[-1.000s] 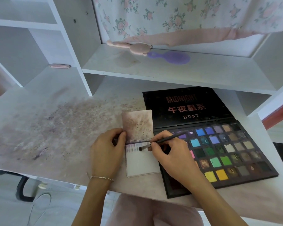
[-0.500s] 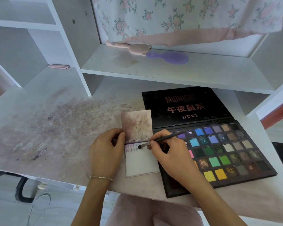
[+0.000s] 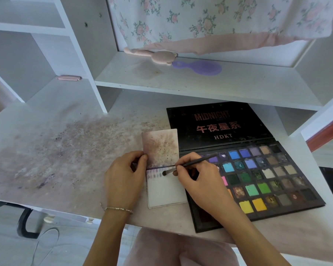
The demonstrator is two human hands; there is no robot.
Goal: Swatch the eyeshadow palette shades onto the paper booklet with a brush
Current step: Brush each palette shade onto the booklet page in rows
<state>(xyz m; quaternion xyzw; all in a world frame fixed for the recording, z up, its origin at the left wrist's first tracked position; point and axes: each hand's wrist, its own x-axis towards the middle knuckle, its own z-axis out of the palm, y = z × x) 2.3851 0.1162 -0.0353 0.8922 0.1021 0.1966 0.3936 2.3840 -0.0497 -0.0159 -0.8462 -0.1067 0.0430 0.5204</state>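
Palette point(image 3: 258, 175) left cols hidden behind right hand point(image 3: 202, 181).

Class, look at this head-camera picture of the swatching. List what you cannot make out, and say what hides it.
1. Left pans of the palette: covered by the right hand.
2. Booklet's left edge at the fold: under the left hand.
3. Whether the brush tip touches the paper: too small.
4. Swatch shades: too faint and small.
5. Small lid print under "MIDNIGHT": blurred.

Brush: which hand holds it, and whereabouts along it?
The right hand holds the brush, its grip low on the handle just behind the bristles. The left hand pins the booklet at its left edge.
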